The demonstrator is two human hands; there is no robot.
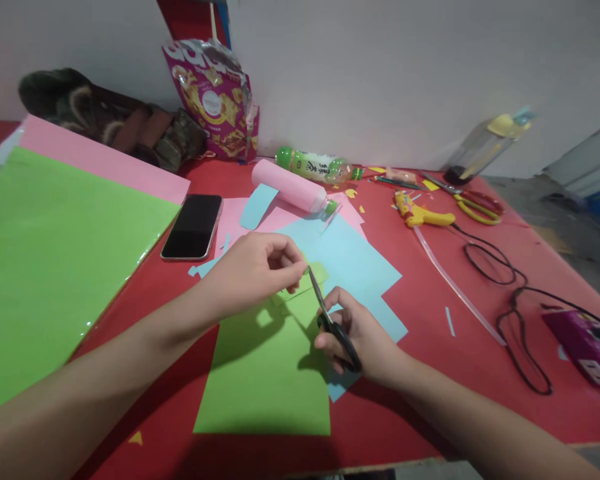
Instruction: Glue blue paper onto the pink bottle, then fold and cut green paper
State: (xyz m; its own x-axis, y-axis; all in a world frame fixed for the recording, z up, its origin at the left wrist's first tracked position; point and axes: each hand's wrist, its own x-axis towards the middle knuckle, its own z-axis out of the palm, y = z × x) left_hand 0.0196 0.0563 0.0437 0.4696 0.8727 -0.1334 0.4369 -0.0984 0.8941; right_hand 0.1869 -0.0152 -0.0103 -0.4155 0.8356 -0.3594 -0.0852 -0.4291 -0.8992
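Observation:
My left hand (260,270) is closed in a pinch over the middle of the table, its thumb and forefinger on a small piece of green paper that they mostly hide. Black-handled scissors (347,348) sit in my right hand (367,337), with fingers in the loops. Their blades point up and left, with the tips at my left fingertips. Beneath both hands lies a green sheet (270,393), overlapping light blue paper (365,260). A cut green piece (319,273) shows just behind the scissor tips.
A phone (193,228) and large green sheets (55,267) lie left. Behind are a pink-wrapped bottle (293,187), a green-labelled bottle (315,165) and a snack bag (213,100). At right are a yellow glue gun (420,213) with a looped black cord (513,293), pliers (480,207) and a purple box (583,347).

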